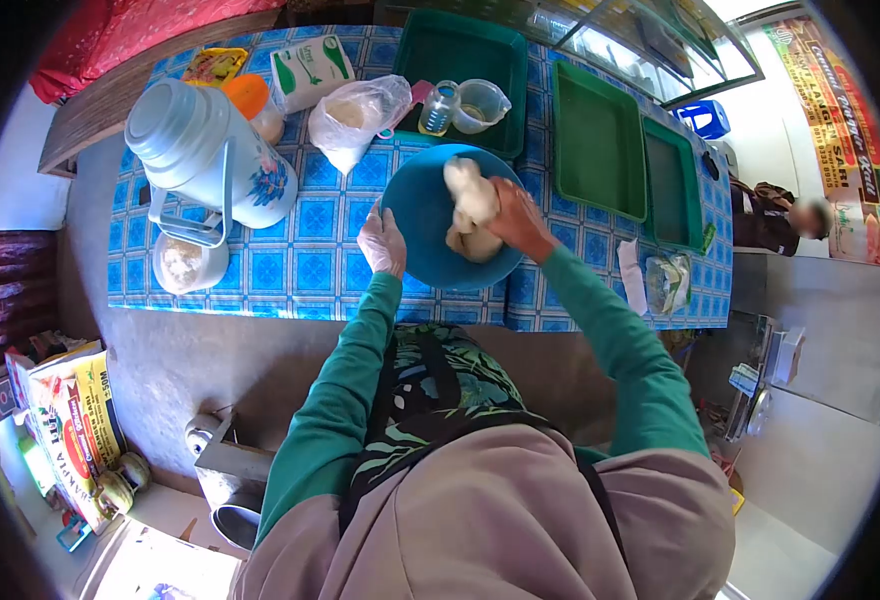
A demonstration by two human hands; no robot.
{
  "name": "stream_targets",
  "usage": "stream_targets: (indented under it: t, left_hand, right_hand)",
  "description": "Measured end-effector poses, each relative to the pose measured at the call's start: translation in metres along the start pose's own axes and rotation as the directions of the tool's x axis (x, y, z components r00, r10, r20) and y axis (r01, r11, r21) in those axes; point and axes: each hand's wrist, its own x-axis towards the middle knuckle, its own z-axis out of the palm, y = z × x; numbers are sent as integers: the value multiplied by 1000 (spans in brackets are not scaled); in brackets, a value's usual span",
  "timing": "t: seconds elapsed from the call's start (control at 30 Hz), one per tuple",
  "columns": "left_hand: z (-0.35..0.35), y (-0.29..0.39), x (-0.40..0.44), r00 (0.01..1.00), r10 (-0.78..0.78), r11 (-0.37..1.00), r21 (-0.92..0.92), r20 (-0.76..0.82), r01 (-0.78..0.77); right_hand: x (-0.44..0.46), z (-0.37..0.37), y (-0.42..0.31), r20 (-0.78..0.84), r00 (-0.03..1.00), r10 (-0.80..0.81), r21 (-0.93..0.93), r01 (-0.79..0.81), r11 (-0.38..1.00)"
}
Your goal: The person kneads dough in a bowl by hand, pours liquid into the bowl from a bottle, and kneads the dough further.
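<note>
A round blue basin sits on the table before me, with pale, soft dough inside. My right hand is closed on the dough, which stretches up in a lumpy, slightly blurred piece from the part lower in the basin. At the basin's left side, my left hand, in what looks like a thin clear glove, grips the rim. Just beyond the basin are a glass jar with yellowish liquid and a clear measuring cup.
A large thermos and a tub of white stuff stand left on the blue checked tablecloth. Behind are a bag of white powder and a white packet. Green trays lie right; another person is far right.
</note>
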Motion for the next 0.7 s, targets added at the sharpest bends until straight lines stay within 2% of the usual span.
stream_targets:
  t: [0.03, 0.07, 0.1, 0.13, 0.2, 0.23, 0.3, 0.33, 0.37, 0.4, 0.43, 0.47, 0.5, 0.53, 0.57, 0.6, 0.63, 0.67, 0.7]
  left_hand:
    - [0, 5, 0, 999, -32, 999, 41, 17, 32]
    - [0, 7, -2, 997, -65, 994, 85, 39, 62]
    - [1, 8, -3, 996, -70, 994, 90, 48, 66]
    - [3, 9, -4, 997, -65, 996, 69, 40, 62]
    - [5, 10, -3, 998, -52, 998, 31, 18, 51]
    - [5, 9, -2, 998, -54, 998, 34, 14, 54]
    - [3, 5, -2, 1000, 20, 997, 79, 10, -21]
    - [3, 2, 0, 1000, 21, 996, 85, 4, -21]
    - [4, -2, 4, 999, 38, 992, 124, 11, -39]
    - [3, -3, 2, 998, 53, 986, 159, 20, -55]
    - [1, -1, 3, 999, 14, 992, 124, 41, -19]
    - [0, 1, 4, 999, 21, 993, 113, 25, -23]
    - [-1, 0, 3, 999, 17, 993, 120, 33, -21]
    - [-3, -3, 3, 999, 12, 991, 133, 45, -18]
    - [-2, -9, 4, 999, 36, 993, 113, 39, -40]
    - [-1, -6, 6, 999, 33, 994, 107, 32, -36]
    - [0, -1, 6, 999, 21, 990, 135, 35, -25]
    - [-1, 3, 3, 999, 11, 985, 170, 47, -19]
    - [-2, 6, 2, 998, 15, 984, 178, 58, -25]
  right_hand:
    - [-13, -12, -4, 110, 983, -148, -440, 181, 880]
    - [-21, -18, -7, 270, 937, -222, -758, 349, 551]
    - [-26, -6, 13, 402, 880, -252, -788, 473, 395]
    - [-33, 10, 32, 403, 882, -244, -788, 470, 397]
    - [-33, 52, 44, 430, 896, -108, -837, 441, 326]
    - [-29, 76, 50, 433, 894, -111, -833, 445, 328]
    - [-14, 111, 53, 240, 970, -50, -855, 235, 461]
    - [-6, 114, 55, 242, 969, -56, -851, 239, 467]
    - [5, 109, 48, 378, 921, 92, -798, 274, 538]
    - [10, 101, 36, 509, 831, 226, -741, 289, 606]
    - [7, 87, 24, 481, 876, 41, -689, 349, 635]
    - [16, 69, 33, 482, 876, 26, -692, 362, 624]
    - [28, 47, 49, 572, 697, -431, -192, 625, 756]
    - [31, 31, 51, 493, 586, -643, 93, 699, 709]
    - [34, 16, 53, 383, 438, -813, 352, 745, 567]
    - [37, -7, 39, 567, 666, -484, 195, 462, 865]
    - [37, -20, 30, 664, 746, -55, -33, 103, 994]
    - [35, -14, 36, 667, 744, -48, -36, 97, 995]
    - [40, 0, 45, 481, 876, -34, -86, 86, 993]
